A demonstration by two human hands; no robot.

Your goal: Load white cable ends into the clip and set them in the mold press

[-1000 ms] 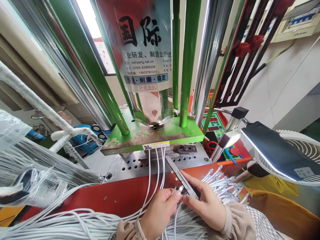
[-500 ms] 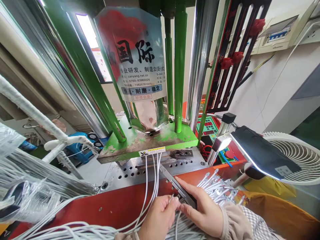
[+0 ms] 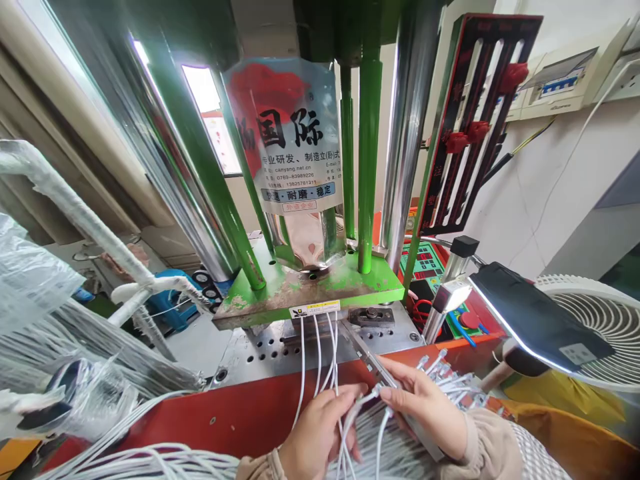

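Observation:
My right hand is closed around a long, narrow metal bar with small fittings along its edge. The far end of the bar points toward the front of the press plate. My left hand is closed on a white cable, whose end lies against the bar by my right thumb. Another white cable hangs down from the bar beside it. Several white cables run out from under the green press plate and pass behind my left fingers. My hands partly hide the bar's near end.
Bundled white cables cover the near left. Cables with clear-ended plugs pile up at right. A lamp and a fan stand at right. Green posts rise from the plate, and a wrapped white frame stands at left.
The view has shifted, so the press sits slightly lower and farther right. A white cable end now shows at the bar between my hands, and my left fingers have closed around cables.

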